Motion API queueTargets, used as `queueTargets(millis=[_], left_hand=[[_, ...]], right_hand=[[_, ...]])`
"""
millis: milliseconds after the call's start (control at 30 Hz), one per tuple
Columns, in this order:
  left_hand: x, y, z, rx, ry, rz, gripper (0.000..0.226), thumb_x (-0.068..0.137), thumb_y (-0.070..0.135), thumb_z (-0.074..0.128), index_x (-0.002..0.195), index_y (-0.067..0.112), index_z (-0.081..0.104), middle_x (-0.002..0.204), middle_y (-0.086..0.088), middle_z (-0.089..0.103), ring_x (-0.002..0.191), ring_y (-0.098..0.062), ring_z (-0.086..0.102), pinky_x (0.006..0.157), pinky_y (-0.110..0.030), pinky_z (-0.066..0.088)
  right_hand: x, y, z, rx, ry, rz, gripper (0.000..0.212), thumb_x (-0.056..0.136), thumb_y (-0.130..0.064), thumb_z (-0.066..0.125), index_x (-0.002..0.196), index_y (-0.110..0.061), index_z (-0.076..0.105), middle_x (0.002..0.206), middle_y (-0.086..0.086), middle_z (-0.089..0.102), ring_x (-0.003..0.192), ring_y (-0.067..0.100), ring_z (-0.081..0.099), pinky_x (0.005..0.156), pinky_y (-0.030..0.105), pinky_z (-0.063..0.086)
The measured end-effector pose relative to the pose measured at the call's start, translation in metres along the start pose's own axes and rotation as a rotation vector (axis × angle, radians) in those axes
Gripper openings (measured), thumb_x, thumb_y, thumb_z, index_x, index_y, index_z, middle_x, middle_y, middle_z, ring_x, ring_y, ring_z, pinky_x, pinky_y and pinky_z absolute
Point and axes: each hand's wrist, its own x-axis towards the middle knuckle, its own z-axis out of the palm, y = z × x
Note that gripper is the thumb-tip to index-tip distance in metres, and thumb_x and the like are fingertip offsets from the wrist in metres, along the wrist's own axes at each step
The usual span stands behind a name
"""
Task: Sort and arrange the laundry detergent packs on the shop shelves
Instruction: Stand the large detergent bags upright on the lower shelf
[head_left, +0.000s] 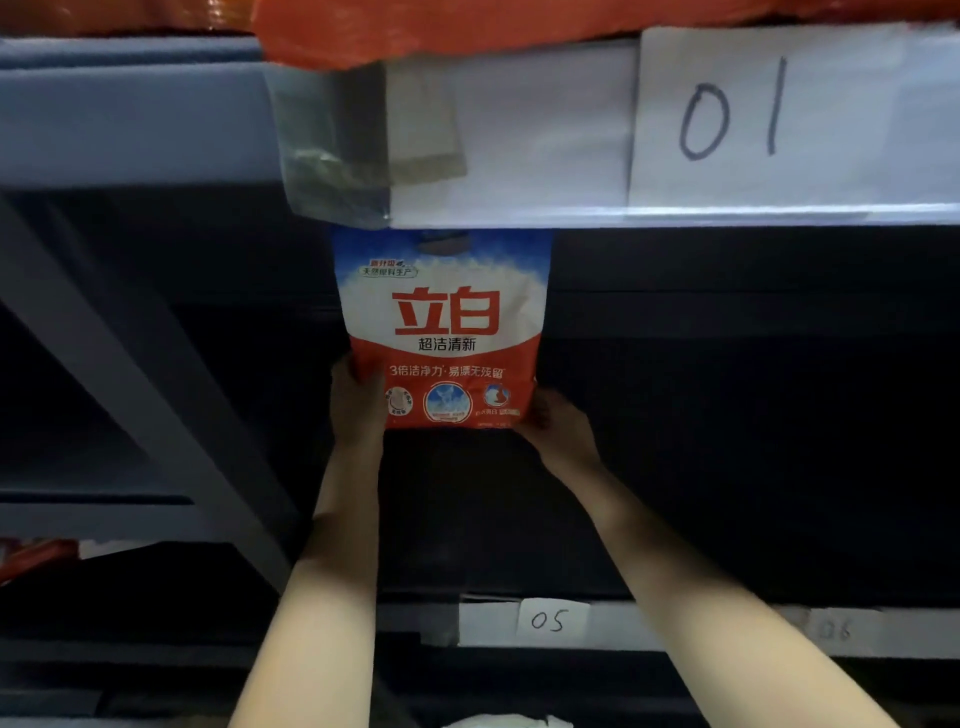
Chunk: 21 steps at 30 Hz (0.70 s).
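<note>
Your left hand (358, 400) and right hand (558, 428) clamp the detergent pack's (444, 322) bottom corners; its top meets the shelf edge (519, 156), dark open room either side.

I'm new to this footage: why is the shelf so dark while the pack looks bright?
Head view: the detergent pack, gripped by the left hand and right hand, is well lit; the shelf bay behind is deep shadow; the "01" label is slightly blurred; beams bow from wide-angle distortion.

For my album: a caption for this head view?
Both hands hold a detergent pack upright below the "01" label.
</note>
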Motion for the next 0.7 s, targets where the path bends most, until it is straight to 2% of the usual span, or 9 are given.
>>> queueTargets(millis=[100, 267, 333, 400, 533, 700], left_hand=[[-0.006, -0.032, 0.006, 0.044, -0.013, -0.058, 0.054, 0.094, 0.035, 0.055, 0.143, 0.023, 0.035, 0.136, -0.006, 0.052, 0.121, -0.026, 0.054, 0.100, -0.047, 0.044], [0.000, -0.031, 0.009, -0.003, -0.007, -0.018, 0.045, 0.096, 0.032, 0.052, 0.138, 0.023, 0.040, 0.132, -0.003, 0.055, 0.116, -0.022, 0.057, 0.094, -0.039, 0.048], [0.002, -0.029, 0.011, 0.000, -0.010, -0.025, 0.043, 0.097, 0.031, 0.052, 0.137, 0.023, 0.041, 0.129, -0.002, 0.056, 0.115, -0.021, 0.057, 0.090, -0.035, 0.048], [0.002, -0.030, 0.012, 0.042, -0.004, -0.044, 0.043, 0.097, 0.034, 0.050, 0.137, 0.023, 0.041, 0.131, -0.003, 0.056, 0.117, -0.022, 0.057, 0.094, -0.039, 0.048], [-0.015, -0.036, 0.004, 0.219, 0.007, -0.043, 0.044, 0.099, 0.035, 0.044, 0.140, 0.019, 0.042, 0.137, -0.005, 0.051, 0.124, -0.025, 0.050, 0.101, -0.041, 0.043], [-0.073, -0.046, 0.005, 0.473, -0.067, 0.207, 0.039, 0.097, 0.016, 0.046, 0.136, 0.009, 0.048, 0.137, -0.011, 0.051, 0.127, -0.028, 0.046, 0.107, -0.039, 0.037]], right_hand=[[0.000, 0.006, 0.002, -0.057, 0.065, -0.007, 0.026, 0.092, -0.027, 0.060, 0.116, -0.017, 0.058, 0.112, -0.004, 0.064, 0.089, 0.001, 0.054, 0.060, 0.005, 0.033], [0.007, 0.003, 0.000, -0.165, 0.120, 0.019, 0.020, 0.091, -0.022, 0.060, 0.109, -0.013, 0.059, 0.109, 0.001, 0.064, 0.093, 0.009, 0.059, 0.059, 0.007, 0.033], [0.008, 0.003, 0.001, -0.173, 0.118, 0.021, 0.021, 0.091, -0.022, 0.060, 0.111, -0.014, 0.058, 0.111, 0.001, 0.064, 0.100, 0.013, 0.061, 0.067, 0.012, 0.038], [0.007, 0.004, 0.002, -0.176, 0.116, 0.030, 0.025, 0.092, -0.022, 0.059, 0.115, -0.015, 0.057, 0.115, 0.001, 0.063, 0.106, 0.014, 0.060, 0.078, 0.017, 0.041], [-0.005, 0.013, 0.002, -0.214, 0.145, -0.012, 0.030, 0.094, -0.021, 0.054, 0.124, -0.016, 0.056, 0.123, 0.001, 0.059, 0.113, 0.015, 0.056, 0.084, 0.018, 0.038], [-0.035, 0.030, -0.015, -0.343, 0.120, -0.110, 0.033, 0.096, -0.020, 0.048, 0.127, -0.015, 0.055, 0.126, 0.006, 0.057, 0.118, 0.021, 0.051, 0.093, 0.028, 0.043]])
